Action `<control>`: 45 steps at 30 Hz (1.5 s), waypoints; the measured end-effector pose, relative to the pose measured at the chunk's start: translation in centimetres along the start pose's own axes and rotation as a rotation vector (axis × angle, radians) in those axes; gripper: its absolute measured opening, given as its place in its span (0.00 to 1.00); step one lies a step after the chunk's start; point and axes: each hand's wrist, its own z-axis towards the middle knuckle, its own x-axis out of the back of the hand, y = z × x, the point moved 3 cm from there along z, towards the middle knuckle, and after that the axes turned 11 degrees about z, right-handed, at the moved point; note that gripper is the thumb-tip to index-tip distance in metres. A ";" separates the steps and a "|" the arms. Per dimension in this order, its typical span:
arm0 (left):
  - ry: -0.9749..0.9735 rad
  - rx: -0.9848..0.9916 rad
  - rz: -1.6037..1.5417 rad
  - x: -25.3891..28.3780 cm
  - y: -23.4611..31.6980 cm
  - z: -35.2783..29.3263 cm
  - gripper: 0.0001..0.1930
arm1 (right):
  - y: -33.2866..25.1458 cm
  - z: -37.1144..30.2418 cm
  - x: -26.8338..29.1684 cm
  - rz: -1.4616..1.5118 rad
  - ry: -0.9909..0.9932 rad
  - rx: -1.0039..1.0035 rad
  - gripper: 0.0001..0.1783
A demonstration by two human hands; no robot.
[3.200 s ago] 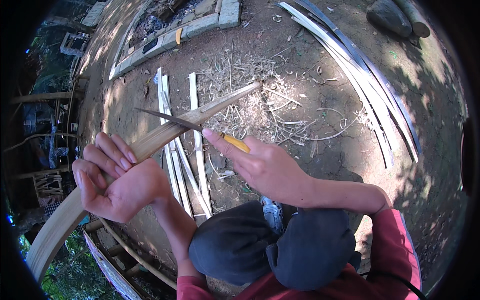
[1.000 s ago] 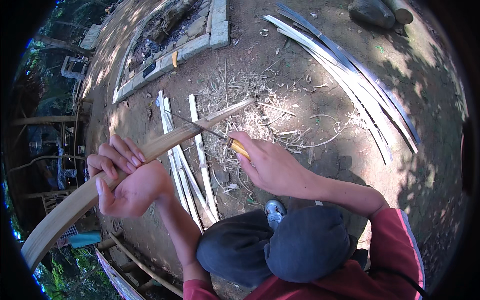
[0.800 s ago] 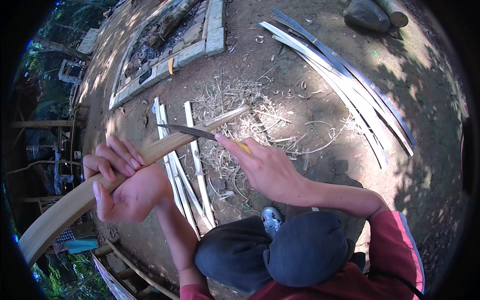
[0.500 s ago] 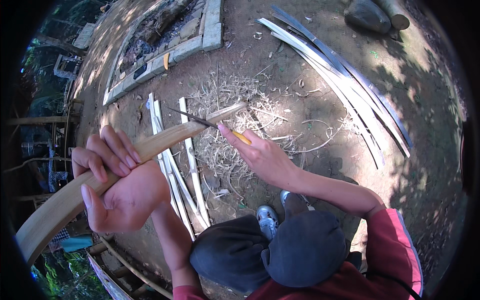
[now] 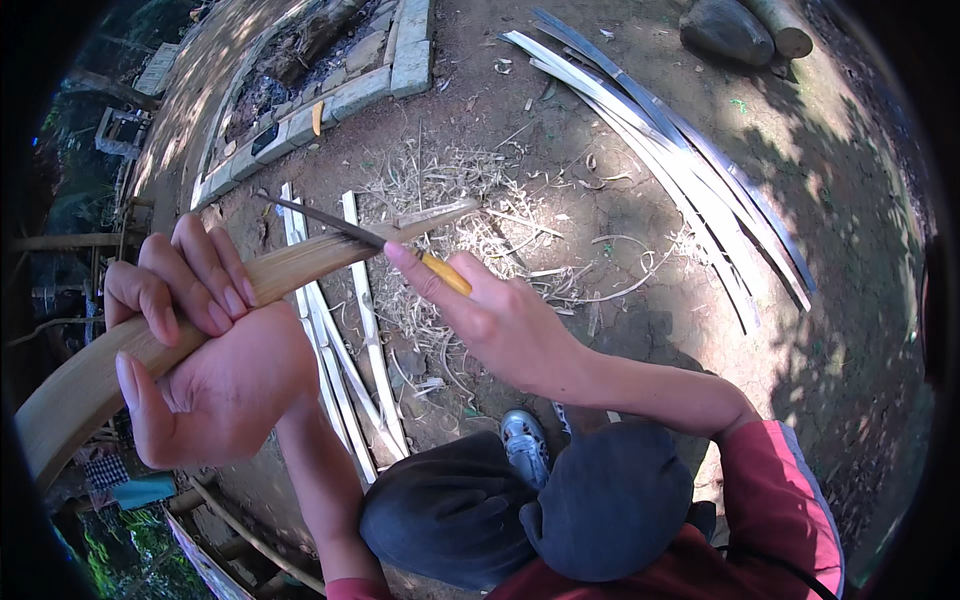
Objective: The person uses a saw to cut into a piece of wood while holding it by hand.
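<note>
A long pale bamboo strip (image 5: 300,262) slants from the lower left up to a narrow end near the middle. My left hand (image 5: 215,350) is wrapped round it, with the palm under it and the fingers over its far edge. In my right hand (image 5: 510,325) is a knife (image 5: 335,222) with a yellow handle, my index finger stretched along the handle. The dark blade lies across the strip, touching its upper face beyond my left fingers. Below the strip's far end, curled shavings (image 5: 440,180) cover the ground.
Several split strips (image 5: 365,310) lie on the dirt at centre left, and a larger bundle of long strips (image 5: 670,150) at the right. A block-edged fire pit (image 5: 345,98) is at the upper left. A large stone (image 5: 725,30) and a log (image 5: 790,38) sit at the upper right.
The knife has moved left along the strip, toward my left hand. My left hand and the strip have shifted a little to the left.
</note>
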 end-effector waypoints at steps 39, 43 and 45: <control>0.626 0.233 0.314 0.8 -0.1 -1.5 0.18 | 1.3 0.1 -1.4 -0.015 -0.064 -0.085 0.42; 0.590 0.219 0.262 0.4 0.4 -1.9 0.18 | -0.3 -0.1 -1.4 0.047 -0.013 -0.050 0.42; 0.623 0.239 0.268 -0.2 0.5 -1.8 0.18 | 3.6 -1.0 -3.2 -0.018 -0.020 -0.141 0.39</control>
